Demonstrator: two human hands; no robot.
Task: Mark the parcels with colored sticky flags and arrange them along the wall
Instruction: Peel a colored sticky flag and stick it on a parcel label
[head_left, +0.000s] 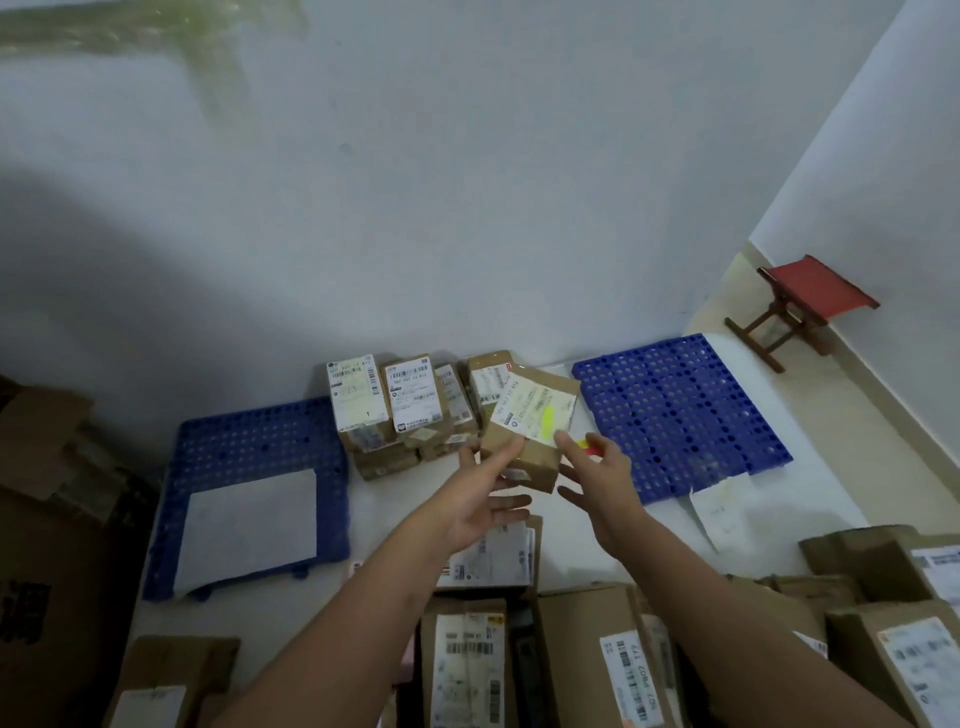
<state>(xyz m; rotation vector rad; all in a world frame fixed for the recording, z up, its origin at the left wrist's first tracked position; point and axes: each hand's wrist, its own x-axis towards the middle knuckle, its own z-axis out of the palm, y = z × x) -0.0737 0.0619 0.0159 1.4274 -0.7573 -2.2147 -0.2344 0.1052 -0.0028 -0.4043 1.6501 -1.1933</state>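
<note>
At the far left a stack of large brown cartons (47, 519) stands against the wall (415, 208). Next to it a blue perforated plastic mat (260, 441) lies on the white floor, with a pale sheet (249, 525) resting on it. Further right, a row of small cardboard parcels (400, 410) with white shipping labels stands against the wall, stacked on a lower layer of boxes.

The left hand (480, 499) reaches forward with fingers spread and mostly straight, its fingertips touching the lower left side of a tilted parcel (530, 431). This parcel sits just right of the row, leaning on it, label up, with a yellow-green flag (546, 423) stuck on the label. Whether it rests on anything beneath cannot be told. The right hand (597, 478) is at the parcel's right edge; its forefinger points toward the label, and a small pad of sticky flags (589, 447), yellow and red, shows at its knuckles, apparently pinched there.

To the right lies a second blue mat (685, 410), and beyond it a red stool (800, 306) stands near the side wall. More labelled boxes (597, 660) crowd the near foreground under both forearms
</note>
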